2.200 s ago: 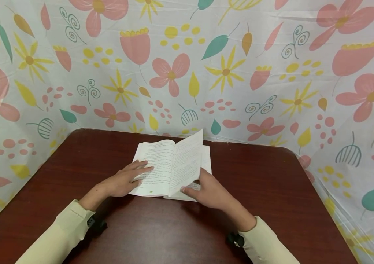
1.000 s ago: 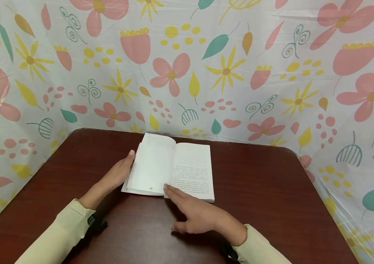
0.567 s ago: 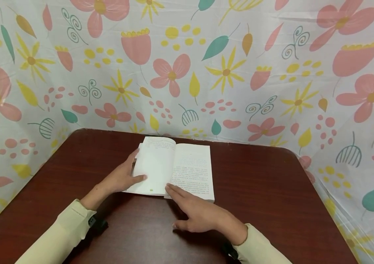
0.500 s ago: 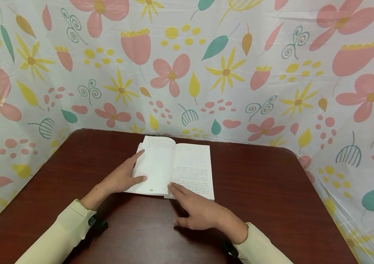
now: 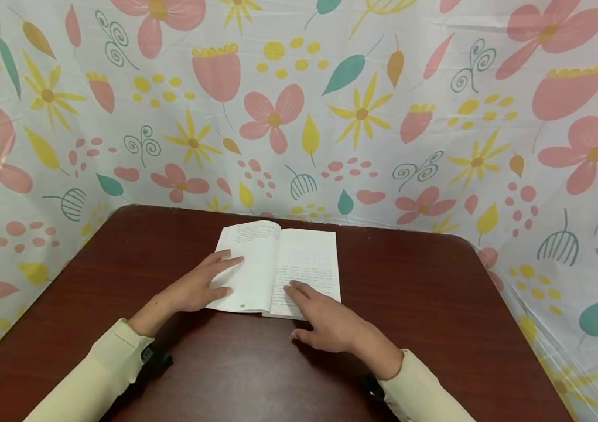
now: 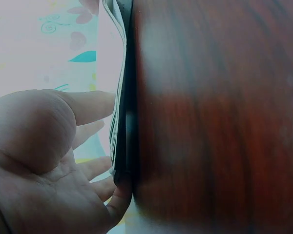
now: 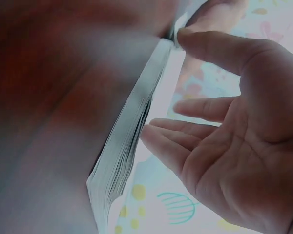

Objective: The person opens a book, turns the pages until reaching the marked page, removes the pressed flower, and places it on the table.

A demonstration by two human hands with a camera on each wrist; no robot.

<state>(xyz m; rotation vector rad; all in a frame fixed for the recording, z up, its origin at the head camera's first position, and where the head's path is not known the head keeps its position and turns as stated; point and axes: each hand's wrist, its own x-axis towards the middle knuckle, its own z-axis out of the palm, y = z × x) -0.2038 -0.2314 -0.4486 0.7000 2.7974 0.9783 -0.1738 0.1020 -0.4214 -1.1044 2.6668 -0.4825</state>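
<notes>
A paperback book (image 5: 256, 258) lies spread on the table, mostly blank on its left page and with printed lines low on its right page. My left hand (image 5: 198, 284) rests on the left page with fingers spread. In the left wrist view that hand (image 6: 49, 156) spans the edge of the left-side pages (image 6: 118, 97). Over the lower part of the right page is my right hand (image 5: 332, 319), fingers extended. The right wrist view has this hand (image 7: 234, 131) beside the thick page block (image 7: 132, 131), its lower fingertips at the paper.
The dark reddish-brown table (image 5: 235, 375) reaches back to a flower-printed white curtain (image 5: 383, 135). Small black devices (image 5: 156, 356) sit at both wrists, below the light sleeves (image 5: 93, 369).
A page held up by the right hand was turned to the left. Then the left hand moved from the book's left edge onto the left page, and the right hand shifted rightward and up.
</notes>
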